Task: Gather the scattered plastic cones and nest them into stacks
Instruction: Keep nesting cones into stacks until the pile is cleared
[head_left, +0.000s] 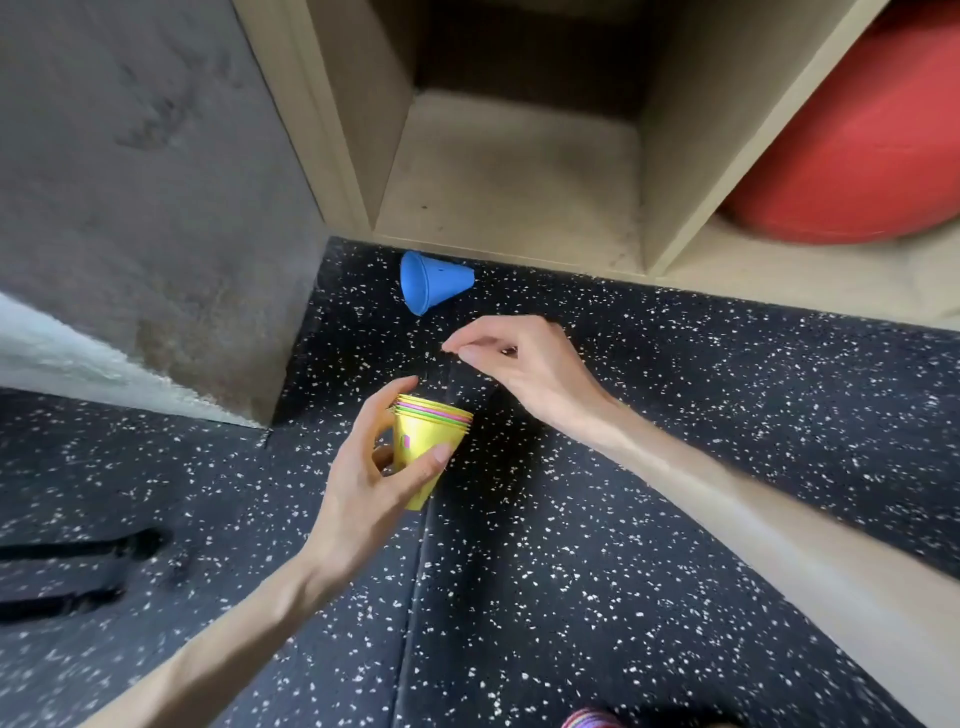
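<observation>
My left hand (369, 467) grips a nested stack of cones (423, 447), yellow on the outside with pink and green rims showing at its wide top end. A single blue cone (431, 280) lies on its side on the speckled black floor, close to the base of the wooden shelf unit. My right hand (519, 358) hovers between the stack and the blue cone, fingers loosely curled with thumb and forefinger near each other, holding nothing. At the bottom edge another multicoloured stack (589, 719) is only partly visible.
A light wooden shelf unit (519, 171) with open cubbies stands ahead; a red ball (857, 156) fills the right cubby. A grey concrete wall (145, 208) juts out on the left. Dark straps (78, 571) lie on the floor at lower left.
</observation>
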